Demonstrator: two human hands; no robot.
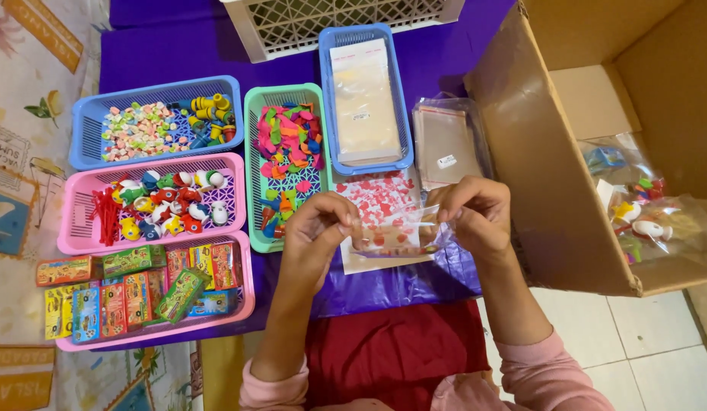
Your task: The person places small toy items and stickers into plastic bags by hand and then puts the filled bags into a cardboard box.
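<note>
From the head camera, your left hand [317,232] and right hand [475,215] meet over your lap, and between them you hold a small clear plastic bag [391,234]. Each grip is closed to a pinch: the left fingertips nip the bag's left edge, the right fingertips nip its upper right corner, so the bag hangs stretched between both grips. Small red bits show through it, though what is inside is too blurred to tell.

Just beyond the grip lies a white sheet with red hearts [376,199] on the purple cloth [414,278] that covers the counter. Farther beyond stands a tall blue basket of clear sleeves [363,99], with a loose stack of clear bags [447,144] to its right.

Left of the left grip sits a green basket of coloured balloons [286,164]. Farther left are a pink basket of small round toys [152,204], a blue basket of tiny sweets [157,122] and a pink basket of little boxes [152,293].

Right of the right grip stands an open cardboard box [536,160] holding filled packets [646,217].
</note>
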